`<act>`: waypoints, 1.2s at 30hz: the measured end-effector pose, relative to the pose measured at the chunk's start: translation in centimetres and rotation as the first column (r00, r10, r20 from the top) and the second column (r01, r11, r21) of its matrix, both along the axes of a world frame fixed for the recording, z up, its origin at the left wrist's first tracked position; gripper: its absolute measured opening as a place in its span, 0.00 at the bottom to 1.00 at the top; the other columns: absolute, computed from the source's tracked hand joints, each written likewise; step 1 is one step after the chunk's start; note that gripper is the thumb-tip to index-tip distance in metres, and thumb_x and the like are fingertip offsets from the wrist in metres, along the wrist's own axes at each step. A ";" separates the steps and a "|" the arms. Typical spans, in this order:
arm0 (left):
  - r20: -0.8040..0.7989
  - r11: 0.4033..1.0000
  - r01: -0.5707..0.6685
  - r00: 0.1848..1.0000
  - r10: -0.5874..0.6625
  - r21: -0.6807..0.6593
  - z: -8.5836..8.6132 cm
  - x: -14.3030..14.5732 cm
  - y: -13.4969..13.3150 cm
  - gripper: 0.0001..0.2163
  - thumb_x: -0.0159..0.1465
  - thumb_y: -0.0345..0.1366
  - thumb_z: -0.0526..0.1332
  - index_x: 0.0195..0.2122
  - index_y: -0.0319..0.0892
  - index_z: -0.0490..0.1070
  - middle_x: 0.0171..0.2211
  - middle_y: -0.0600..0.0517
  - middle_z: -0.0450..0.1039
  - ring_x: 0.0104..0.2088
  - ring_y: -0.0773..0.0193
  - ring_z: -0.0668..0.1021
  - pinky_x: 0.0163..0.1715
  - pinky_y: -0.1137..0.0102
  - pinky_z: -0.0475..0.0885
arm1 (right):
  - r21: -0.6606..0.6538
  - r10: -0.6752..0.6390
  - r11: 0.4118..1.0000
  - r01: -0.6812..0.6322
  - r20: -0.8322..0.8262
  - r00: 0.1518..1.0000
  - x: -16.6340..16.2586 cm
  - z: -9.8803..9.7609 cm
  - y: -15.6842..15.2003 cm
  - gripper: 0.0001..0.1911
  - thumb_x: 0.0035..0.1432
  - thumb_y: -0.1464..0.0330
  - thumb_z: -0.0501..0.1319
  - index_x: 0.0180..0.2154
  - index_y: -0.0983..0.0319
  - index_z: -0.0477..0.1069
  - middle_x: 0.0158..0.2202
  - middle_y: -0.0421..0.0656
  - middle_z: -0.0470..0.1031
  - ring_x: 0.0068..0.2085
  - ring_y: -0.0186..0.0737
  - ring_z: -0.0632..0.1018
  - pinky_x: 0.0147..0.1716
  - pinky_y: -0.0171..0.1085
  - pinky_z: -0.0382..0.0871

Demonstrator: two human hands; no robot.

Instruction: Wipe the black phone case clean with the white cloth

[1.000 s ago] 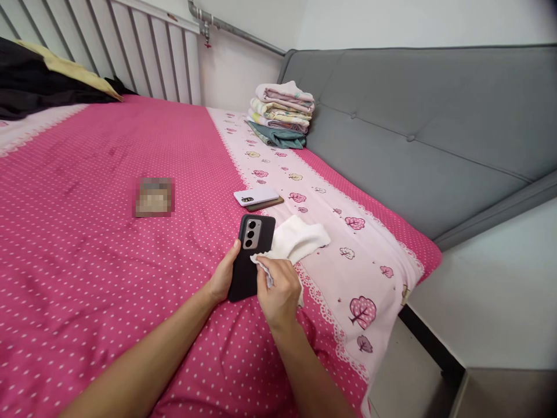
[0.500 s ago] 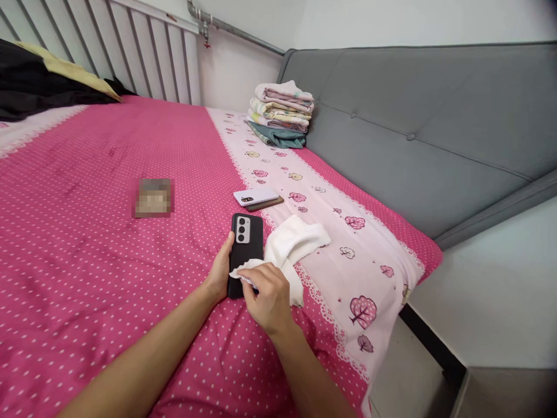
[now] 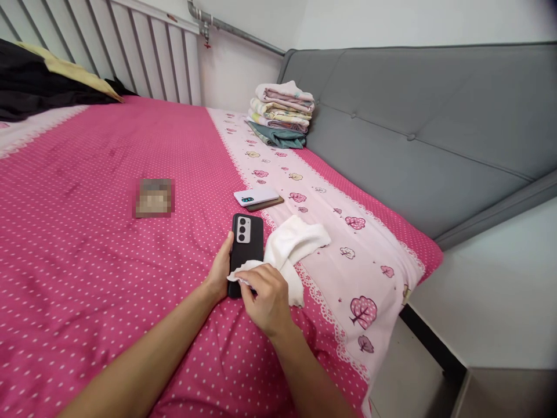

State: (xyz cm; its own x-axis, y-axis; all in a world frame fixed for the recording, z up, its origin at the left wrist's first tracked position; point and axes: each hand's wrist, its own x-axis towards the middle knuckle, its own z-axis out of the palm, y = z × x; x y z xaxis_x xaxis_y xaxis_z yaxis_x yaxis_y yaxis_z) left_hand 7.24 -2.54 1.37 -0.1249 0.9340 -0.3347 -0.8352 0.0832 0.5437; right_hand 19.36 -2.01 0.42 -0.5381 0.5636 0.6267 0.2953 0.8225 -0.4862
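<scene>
A black phone [image 3: 246,244] lies back side up on the pink dotted bedsheet [image 3: 87,244], its camera block facing me. My left hand [image 3: 220,271] grips the phone's left edge and steadies it. My right hand [image 3: 265,299] is closed on a white cloth [image 3: 292,247] and presses a fold of it against the phone's lower part. The rest of the cloth trails to the right over the sheet's pale border.
A white phone [image 3: 255,195] rests on a brown flat item [image 3: 266,204] just beyond. A blurred small object [image 3: 153,197] lies to the left. Folded laundry [image 3: 282,113] is stacked by the grey headboard [image 3: 413,128]. Dark clothing [image 3: 39,81] sits far left. The bed's edge drops off at right.
The phone has been turned from tilted right to nearly straight. My right hand with the cloth has slid left and down across the phone's lower back.
</scene>
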 end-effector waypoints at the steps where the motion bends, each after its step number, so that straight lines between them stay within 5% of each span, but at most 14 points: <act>1: -0.002 1.000 0.004 1.000 -0.003 0.005 0.0 0.0 0.0 0.22 0.60 0.50 0.50 0.30 0.36 0.73 0.23 0.48 0.75 0.22 0.65 0.74 0.26 0.71 0.70 | -0.002 -0.007 1.000 0.007 -0.009 1.000 0.0 0.0 0.0 0.12 0.53 0.76 0.55 0.36 0.58 0.74 0.32 0.40 0.76 0.36 0.36 0.73 0.37 0.35 0.66; 15: -0.083 0.975 0.135 0.989 -0.123 0.174 -0.9 0.6 -0.7 0.24 0.58 0.50 0.55 0.44 0.32 0.72 0.39 0.42 0.77 0.41 0.56 0.76 0.45 0.65 0.67 | -0.001 -0.207 0.978 0.209 -0.156 0.966 0.2 0.1 0.3 0.12 0.56 0.76 0.54 0.37 0.60 0.73 0.33 0.41 0.76 0.37 0.36 0.73 0.39 0.36 0.66; 22: -0.112 0.961 0.166 0.983 -0.144 0.221 -1.4 0.5 -0.9 0.18 0.57 0.47 0.58 0.37 0.38 0.75 0.35 0.47 0.78 0.37 0.56 0.78 0.48 0.62 0.65 | 0.004 -0.298 0.951 0.308 -0.236 0.925 0.4 0.1 0.6 0.11 0.56 0.76 0.54 0.37 0.61 0.73 0.31 0.43 0.75 0.35 0.37 0.72 0.38 0.37 0.66; 36: -0.153 0.979 0.115 0.984 -0.089 0.171 -0.6 0.7 -0.6 0.18 0.54 0.47 0.61 0.34 0.36 0.75 0.29 0.47 0.78 0.30 0.59 0.78 0.36 0.66 0.71 | -0.026 -0.213 0.977 0.212 -0.145 0.966 0.2 -0.1 0.3 0.12 0.57 0.76 0.54 0.38 0.60 0.73 0.34 0.42 0.76 0.38 0.37 0.73 0.40 0.37 0.66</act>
